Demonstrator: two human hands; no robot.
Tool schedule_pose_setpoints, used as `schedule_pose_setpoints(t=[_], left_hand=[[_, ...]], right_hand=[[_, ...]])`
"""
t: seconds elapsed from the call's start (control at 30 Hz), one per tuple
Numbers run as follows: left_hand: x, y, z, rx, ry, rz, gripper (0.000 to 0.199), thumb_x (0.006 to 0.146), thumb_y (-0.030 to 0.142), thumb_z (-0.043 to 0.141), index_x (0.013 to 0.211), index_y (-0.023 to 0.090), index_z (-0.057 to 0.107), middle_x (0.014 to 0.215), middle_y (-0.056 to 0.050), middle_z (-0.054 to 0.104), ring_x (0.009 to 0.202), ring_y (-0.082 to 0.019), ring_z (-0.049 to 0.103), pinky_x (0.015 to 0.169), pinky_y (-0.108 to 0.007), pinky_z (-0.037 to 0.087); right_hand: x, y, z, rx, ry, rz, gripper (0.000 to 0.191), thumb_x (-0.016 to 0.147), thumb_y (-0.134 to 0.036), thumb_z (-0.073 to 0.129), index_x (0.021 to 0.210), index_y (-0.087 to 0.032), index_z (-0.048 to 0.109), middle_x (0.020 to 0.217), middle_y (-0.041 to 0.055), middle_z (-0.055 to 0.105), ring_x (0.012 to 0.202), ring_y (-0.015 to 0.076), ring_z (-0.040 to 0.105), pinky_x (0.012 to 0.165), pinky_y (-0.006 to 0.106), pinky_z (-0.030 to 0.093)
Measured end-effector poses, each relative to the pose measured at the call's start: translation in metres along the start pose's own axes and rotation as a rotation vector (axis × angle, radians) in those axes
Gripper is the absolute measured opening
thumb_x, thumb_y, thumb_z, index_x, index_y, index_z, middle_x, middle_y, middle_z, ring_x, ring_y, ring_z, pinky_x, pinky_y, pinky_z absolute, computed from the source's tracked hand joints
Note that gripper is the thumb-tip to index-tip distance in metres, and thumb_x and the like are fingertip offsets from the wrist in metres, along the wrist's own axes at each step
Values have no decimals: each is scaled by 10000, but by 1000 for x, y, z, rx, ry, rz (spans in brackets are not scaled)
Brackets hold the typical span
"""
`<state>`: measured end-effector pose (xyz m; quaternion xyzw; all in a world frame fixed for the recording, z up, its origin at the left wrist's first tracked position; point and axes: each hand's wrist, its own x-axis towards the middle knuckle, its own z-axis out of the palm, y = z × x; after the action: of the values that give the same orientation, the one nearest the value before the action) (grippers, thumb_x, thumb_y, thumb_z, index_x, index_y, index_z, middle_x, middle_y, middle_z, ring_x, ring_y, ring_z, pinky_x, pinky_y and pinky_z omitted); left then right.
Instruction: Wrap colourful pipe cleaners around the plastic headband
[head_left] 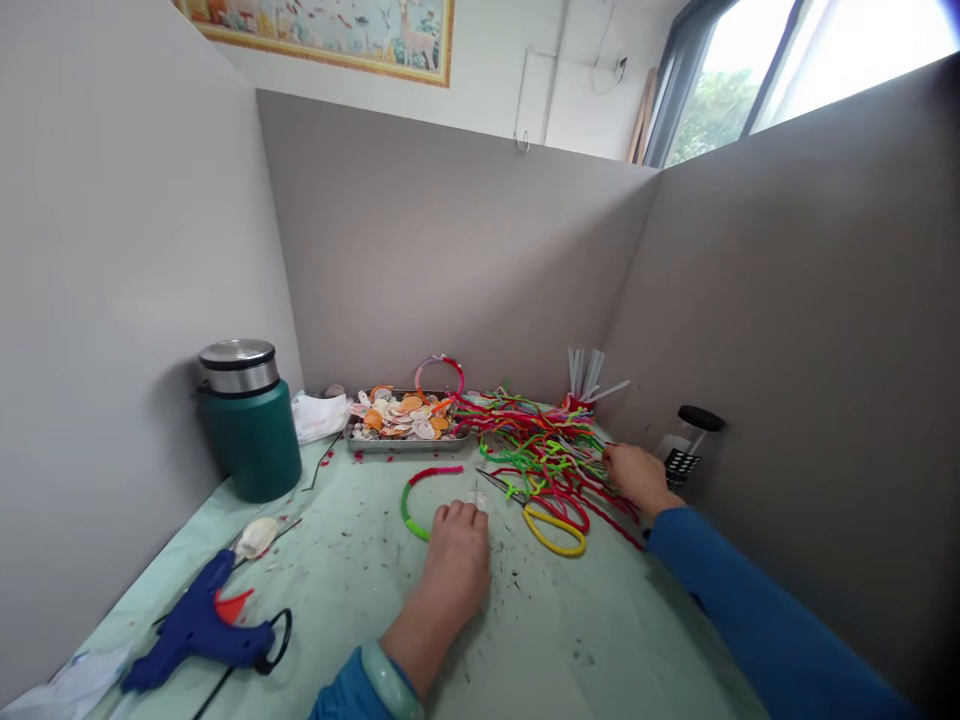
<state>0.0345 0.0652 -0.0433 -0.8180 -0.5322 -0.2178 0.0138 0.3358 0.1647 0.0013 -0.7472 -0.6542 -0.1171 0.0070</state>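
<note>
Resting on the table point(360, 600), the left hand point(456, 560) lies flat with its fingers point(450, 516) loosely curled, touching the near end of a bent fuzzy wire point(420, 490). That wire is soft and furry, green on one side and red-pink on the other, and it curves like a half ring. The ring is not closed yet, so the bending looks only partly done. The hand grips nothing that I can see.

At three o'clock from the wire, the right hand point(636, 476) reaches into a big tangled pile of fuzzy wires point(547, 445), red, green and yellow. Its fingers are buried in the pile, so I cannot tell if they pinch one.

Between the hands lie scissors point(544, 515) with shiny blades and yellow loop handles.

At twelve o'clock sits a flat metal tray point(405, 440) full of smooth shells, orange and white, with a finished round ring point(440, 370) standing behind it. At ten o'clock stands a fat green jug point(251, 430) with a shiny lid. At eight o'clock lies a blue glue gun point(199, 630), hard plastic with an orange trigger. Tiny fuzzy crumbs dot the pale green table cover.
</note>
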Motion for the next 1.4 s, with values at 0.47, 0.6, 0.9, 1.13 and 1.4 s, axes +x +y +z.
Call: schedule_pose_setpoints(t=[0.47,0.6,0.9,1.13,1.4], left_hand=[[-9,11,2,-210,-130,322,218,846,167,417,773,182,621,838,-49,633,851,-180,538,815,-323,386],[-6,11,0,-234,-124,326,225,845,155,417,773,188,627,832,-41,631,844,-180,531,811,-320,387],[2,0,-2,-34,1,-34,305,809,109,404,1023,165,613,1011,-101,608,981,-253,483,843,-378,351],[2,0,-1,-34,-24,-48,283,808,124,408,984,170,625,981,-93,614,968,-250,501,818,-360,359],[2,1,-2,-156,89,20,267,826,128,403,951,174,634,965,-89,628,938,-231,517,822,-355,392]], right_hand=[[26,-1,-101,-147,-71,-190,142,746,-187,581,796,-172,714,876,125,689,871,226,627,717,278,421],[22,8,-128,-171,-46,-195,163,771,-255,575,828,-201,719,894,108,691,858,229,622,703,287,416],[4,26,-178,-221,0,-169,132,758,-226,592,806,-200,713,856,106,684,829,239,613,674,308,385],[-8,52,-208,-125,112,-134,166,775,-296,576,819,-199,704,788,53,672,731,185,587,616,275,362],[-42,-20,-104,1126,-169,-185,193,750,-335,577,720,-146,603,679,43,660,465,96,521,390,195,325]])
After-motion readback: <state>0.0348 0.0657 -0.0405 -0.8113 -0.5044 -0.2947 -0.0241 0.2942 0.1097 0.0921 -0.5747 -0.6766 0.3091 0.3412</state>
